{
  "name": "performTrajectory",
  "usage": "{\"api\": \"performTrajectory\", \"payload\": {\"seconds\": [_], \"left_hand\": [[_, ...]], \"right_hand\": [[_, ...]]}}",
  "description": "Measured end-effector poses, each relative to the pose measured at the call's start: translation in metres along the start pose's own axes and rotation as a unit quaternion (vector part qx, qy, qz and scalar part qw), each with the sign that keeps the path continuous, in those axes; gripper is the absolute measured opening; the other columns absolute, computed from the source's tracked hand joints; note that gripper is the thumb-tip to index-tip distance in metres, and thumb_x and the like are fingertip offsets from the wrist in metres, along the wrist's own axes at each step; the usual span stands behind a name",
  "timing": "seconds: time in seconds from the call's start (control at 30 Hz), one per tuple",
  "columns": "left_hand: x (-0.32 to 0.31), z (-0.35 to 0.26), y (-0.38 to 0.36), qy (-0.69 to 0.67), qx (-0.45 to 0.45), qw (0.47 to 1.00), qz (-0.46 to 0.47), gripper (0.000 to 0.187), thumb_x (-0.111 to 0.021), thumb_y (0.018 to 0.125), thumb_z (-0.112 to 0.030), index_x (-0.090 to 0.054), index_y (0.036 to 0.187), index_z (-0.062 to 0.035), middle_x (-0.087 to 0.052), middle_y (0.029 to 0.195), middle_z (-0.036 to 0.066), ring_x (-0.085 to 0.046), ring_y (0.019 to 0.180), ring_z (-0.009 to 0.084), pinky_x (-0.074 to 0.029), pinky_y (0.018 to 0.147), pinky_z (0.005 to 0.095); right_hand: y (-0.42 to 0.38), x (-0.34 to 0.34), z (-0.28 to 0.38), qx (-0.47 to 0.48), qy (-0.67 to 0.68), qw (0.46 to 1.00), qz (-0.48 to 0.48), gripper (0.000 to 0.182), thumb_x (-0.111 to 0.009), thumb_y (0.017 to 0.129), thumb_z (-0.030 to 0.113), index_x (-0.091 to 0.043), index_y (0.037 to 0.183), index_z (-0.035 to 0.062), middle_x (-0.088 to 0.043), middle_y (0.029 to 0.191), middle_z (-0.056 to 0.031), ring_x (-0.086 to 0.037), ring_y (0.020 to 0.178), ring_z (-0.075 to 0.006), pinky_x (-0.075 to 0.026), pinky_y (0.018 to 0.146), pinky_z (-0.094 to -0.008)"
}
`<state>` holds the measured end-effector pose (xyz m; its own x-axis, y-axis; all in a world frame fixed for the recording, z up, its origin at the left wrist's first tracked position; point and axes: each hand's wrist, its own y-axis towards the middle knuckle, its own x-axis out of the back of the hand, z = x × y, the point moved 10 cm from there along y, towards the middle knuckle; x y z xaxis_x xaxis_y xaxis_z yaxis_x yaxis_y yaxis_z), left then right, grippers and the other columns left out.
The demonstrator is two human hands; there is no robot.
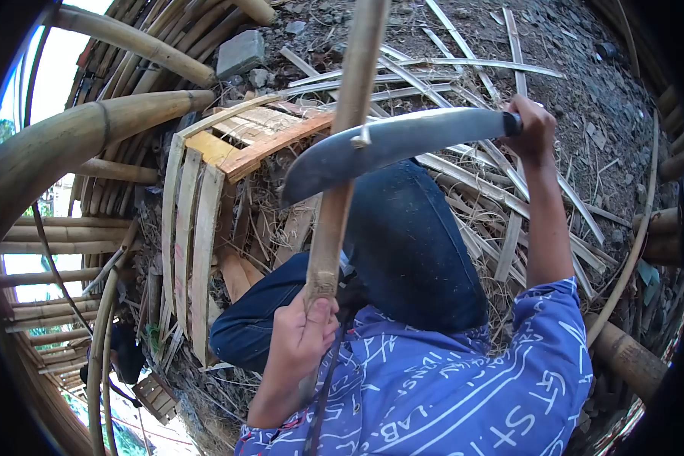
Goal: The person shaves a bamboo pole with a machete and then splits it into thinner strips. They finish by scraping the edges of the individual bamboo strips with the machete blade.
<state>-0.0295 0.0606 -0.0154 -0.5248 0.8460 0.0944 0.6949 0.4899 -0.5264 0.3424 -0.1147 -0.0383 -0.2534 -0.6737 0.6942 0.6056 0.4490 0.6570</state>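
My left hand (302, 328) is closed round the lower end of a long bamboo pole (330, 243), which slants up and away from me over my legs. In my right hand (530, 131) is the dark handle of a machete (403, 140). Its broad curved blade lies across the pole in this view, tip toward the left. A small pale chip (361, 137) shows on the blade where it crosses the pole. Below the blade are my knees in dark jeans (414, 243).
A wooden crate (197, 251) of slats stands left of my knees. Split bamboo strips (479, 182) and shavings litter the ground ahead and right. Thick bamboo poles (91, 121) form a frame at left. A grey block (241, 53) lies beyond the crate, and another bamboo pole (627, 357) lies at right.
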Motion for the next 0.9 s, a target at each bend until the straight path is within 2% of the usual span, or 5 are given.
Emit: {"api": "performTrajectory", "payload": {"seconds": [0.3,0.37,0.57,0.73,0.9], "left_hand": [[0.021,0.001,-0.010,-0.030,0.026,0.999,0.018,0.033,-0.048,0.100,-0.033,-0.049,0.092,-0.0005,-0.043,0.059,0.001,-0.039,0.045,0.0058,-0.033,0.041,0.0210],[0.027,-0.002,-0.015,-0.027,0.029,0.999,0.022,0.026,-0.047,0.101,-0.024,-0.050,0.094,0.0004,-0.043,0.061,-0.002,-0.038,0.048,0.0038,-0.031,0.042,0.0196],[0.099,-0.017,-0.024,-0.042,-0.023,0.990,-0.130,0.033,-0.041,0.102,-0.034,-0.044,0.093,-0.0026,-0.039,0.057,-0.001,-0.036,0.041,0.0052,-0.033,0.038,0.0215],[0.035,-0.031,0.016,-0.063,-0.004,0.998,-0.001,0.026,-0.041,0.102,-0.028,-0.046,0.095,-0.0033,-0.042,0.059,0.000,-0.039,0.042,0.0058,-0.035,0.039,0.0215],[-0.027,-0.043,0.040,-0.031,-0.008,0.995,0.090,0.024,-0.041,0.102,-0.025,-0.048,0.095,-0.0033,-0.044,0.060,-0.001,-0.041,0.043,0.0054,-0.036,0.040,0.0207]], "right_hand": [[0.004,0.008,-0.012,0.004,-0.051,0.999,-0.014,0.013,-0.064,0.068,0.015,-0.051,0.065,0.0104,-0.060,0.061,-0.0115,-0.061,0.056,-0.0330,-0.049,0.051,-0.0422],[0.004,0.011,-0.013,0.008,-0.033,0.999,-0.024,0.013,-0.064,0.069,0.015,-0.053,0.066,0.0100,-0.060,0.061,-0.0116,-0.062,0.057,-0.0334,-0.049,0.052,-0.0427],[-0.023,0.044,-0.113,-0.220,-0.169,0.960,-0.023,0.014,-0.067,0.077,0.022,-0.063,0.076,0.0081,-0.067,0.073,-0.0177,-0.065,0.072,-0.0390,-0.051,0.061,-0.0473],[-0.028,0.069,-0.044,-0.162,0.065,0.981,-0.078,0.009,-0.065,0.075,0.005,-0.058,0.068,0.0042,-0.056,0.056,-0.0086,-0.056,0.048,-0.0171,-0.044,0.048,-0.0296],[0.010,0.082,0.101,-0.005,0.106,0.994,-0.014,0.020,-0.070,0.056,0.011,-0.051,0.063,0.0078,-0.054,0.055,-0.0089,-0.055,0.047,-0.0261,-0.043,0.045,-0.0362]]}}
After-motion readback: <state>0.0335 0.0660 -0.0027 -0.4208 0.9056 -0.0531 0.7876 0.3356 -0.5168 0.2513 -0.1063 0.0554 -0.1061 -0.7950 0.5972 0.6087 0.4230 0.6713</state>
